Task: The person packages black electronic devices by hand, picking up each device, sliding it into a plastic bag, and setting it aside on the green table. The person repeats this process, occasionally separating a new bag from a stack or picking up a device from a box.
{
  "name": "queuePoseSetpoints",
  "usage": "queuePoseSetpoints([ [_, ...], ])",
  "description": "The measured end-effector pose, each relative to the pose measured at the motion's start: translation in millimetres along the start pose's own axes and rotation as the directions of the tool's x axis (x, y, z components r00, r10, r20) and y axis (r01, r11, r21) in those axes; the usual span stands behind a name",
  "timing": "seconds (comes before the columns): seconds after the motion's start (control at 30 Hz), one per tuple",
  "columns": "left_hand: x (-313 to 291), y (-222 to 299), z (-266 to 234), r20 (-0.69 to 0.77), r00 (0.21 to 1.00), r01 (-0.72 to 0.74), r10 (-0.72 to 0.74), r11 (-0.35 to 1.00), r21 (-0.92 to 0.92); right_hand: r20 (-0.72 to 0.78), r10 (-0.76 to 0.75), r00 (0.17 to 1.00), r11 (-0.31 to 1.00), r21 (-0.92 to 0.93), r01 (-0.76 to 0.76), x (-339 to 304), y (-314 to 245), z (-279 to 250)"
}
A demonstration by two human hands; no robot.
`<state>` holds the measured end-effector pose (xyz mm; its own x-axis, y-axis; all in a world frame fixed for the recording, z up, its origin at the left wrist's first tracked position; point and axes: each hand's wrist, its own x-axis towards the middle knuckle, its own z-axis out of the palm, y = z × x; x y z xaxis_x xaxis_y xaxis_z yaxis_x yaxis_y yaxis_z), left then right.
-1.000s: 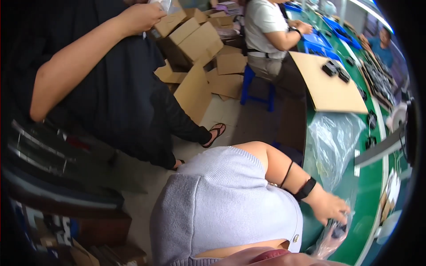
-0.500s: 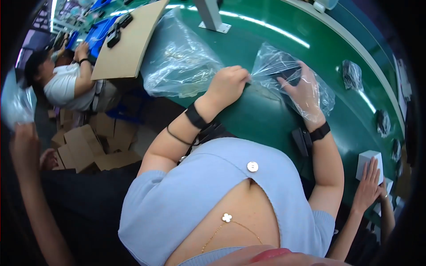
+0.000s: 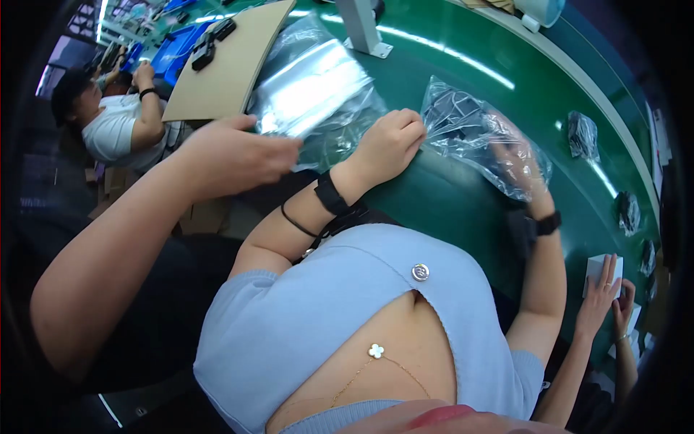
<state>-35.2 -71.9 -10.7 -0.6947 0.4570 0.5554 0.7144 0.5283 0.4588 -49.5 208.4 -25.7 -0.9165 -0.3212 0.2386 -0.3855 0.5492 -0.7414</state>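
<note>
A clear plastic bag (image 3: 473,130) with a dark item inside lies on the green table (image 3: 434,202). My left hand (image 3: 389,143), a black band on its wrist, is closed in a fist on the bag's left edge. My right hand (image 3: 519,168), with a black watch on its wrist, shows blurred through the plastic at the bag's right end; its grip is unclear. From the left, another person's hand (image 3: 242,153) pinches a stack of clear bags (image 3: 314,98) lying just left of my fist.
A cardboard sheet (image 3: 228,69) with black parts lies at the back left, next to blue bins (image 3: 168,52) and a seated person in white (image 3: 116,126). A white stand (image 3: 363,29) rises behind. Bagged dark items (image 3: 582,134) lie right. Someone's hands rest on a white box (image 3: 606,278).
The view swung from the floor and boxes on my left round to the green table. The other person's hand has come in and taken hold of the stack of bags.
</note>
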Motion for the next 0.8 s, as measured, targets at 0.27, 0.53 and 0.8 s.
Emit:
queuePoseSetpoints([
  [0.27,-1.8,-13.9,-8.3,0.025,0.997,-0.069,0.070,0.997,-0.044,0.036,0.277,0.960,0.291,0.949,-0.120,-52.2,-59.6,-25.2],
  [0.53,-7.8,-14.0,-9.0,0.045,0.990,-0.126,0.132,0.985,-0.120,-0.130,0.572,0.810,0.783,0.380,-0.492,-83.2,-32.7,-47.3],
  [0.8,5.8,-6.0,1.2,0.038,0.969,-0.240,0.244,0.967,-0.085,-0.074,-0.180,0.981,0.677,-0.733,0.069,-52.8,-83.2,-26.9],
])
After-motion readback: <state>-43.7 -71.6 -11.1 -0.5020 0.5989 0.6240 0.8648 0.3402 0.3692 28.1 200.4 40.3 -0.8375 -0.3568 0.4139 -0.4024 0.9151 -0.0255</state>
